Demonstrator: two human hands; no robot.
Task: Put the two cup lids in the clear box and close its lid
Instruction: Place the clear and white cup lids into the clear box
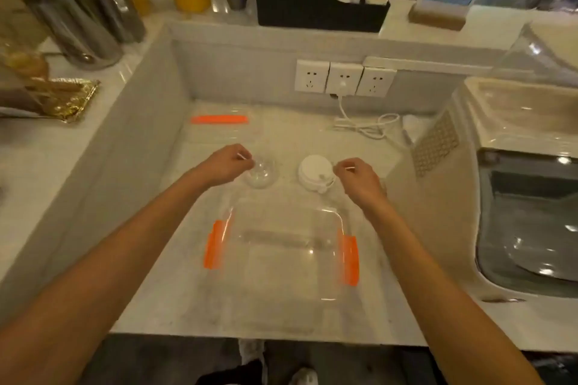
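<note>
Setting: a person is standing at a pale marble counter (369, 306), looking down at both bare arms reaching forward.
Left hand (226, 166): it is hovering at the near-left rim of the clear dome lid (261, 172), fingers curled together; whether they are gripping the rim, I cannot tell.
Right hand (358, 178): it is sitting just beside the right edge of the white cup lid (314, 172), thumb and forefinger pinched close; whether they are touching the lid, I cannot tell.
Why so placed: each hand is nearing its own lid, so both lids can probably be lifted at once.
Clear box (281, 256): it is standing open near the front edge of the counter, directly nearer than the two lids, a short carry away; its orange clips (348, 259) are standing out at both sides.
Box lid (225, 128): it is lying toward the back left corner, well apart from the box, leaving the opening free.
Count: two cup lids, one clear and one white; one box; one box lid; two clips on the box; three wall sockets (344, 78) at the back, one with a white cable (369, 126).
Progress: neither lid is in the box yet.
</note>
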